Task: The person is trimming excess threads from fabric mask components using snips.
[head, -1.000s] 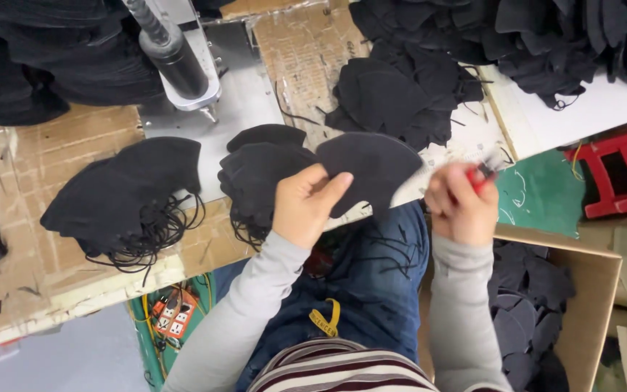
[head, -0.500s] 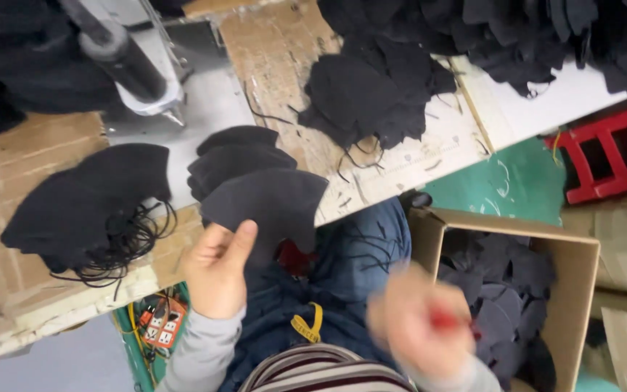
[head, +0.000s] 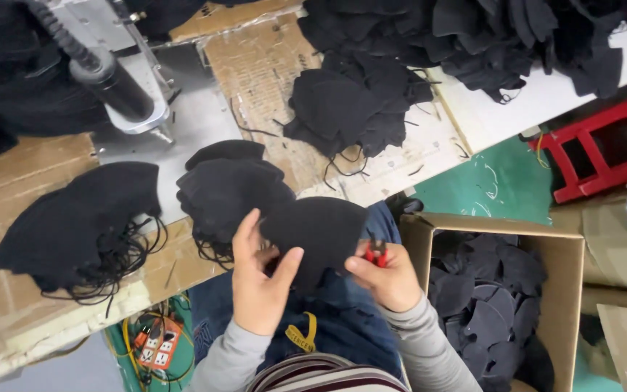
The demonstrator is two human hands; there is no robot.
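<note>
My left hand (head: pixel 259 279) pinches a black fabric mask piece (head: pixel 321 232) by its left edge, holding it up over my lap. At the piece's right edge, my right hand (head: pixel 386 272) grips small red-handled snips (head: pixel 379 252). Just beyond the held piece, a stack of similar black pieces (head: pixel 230 192) lies on the bench edge. Another pile with black cords (head: pixel 81 225) sits to the left.
A cardboard box (head: pixel 571 290) at my right holds several black pieces. More black pieces are heaped at the far bench (head: pixel 357 109) and top right. A machine head (head: pixel 114 87) stands at upper left. A red stool (head: pixel 604 149) is on the green floor; a power strip (head: pixel 155 348) lies below the bench.
My right hand came up from beside the box to the right edge of the piece. My left hand still holds the piece, now more centred over my lap.
</note>
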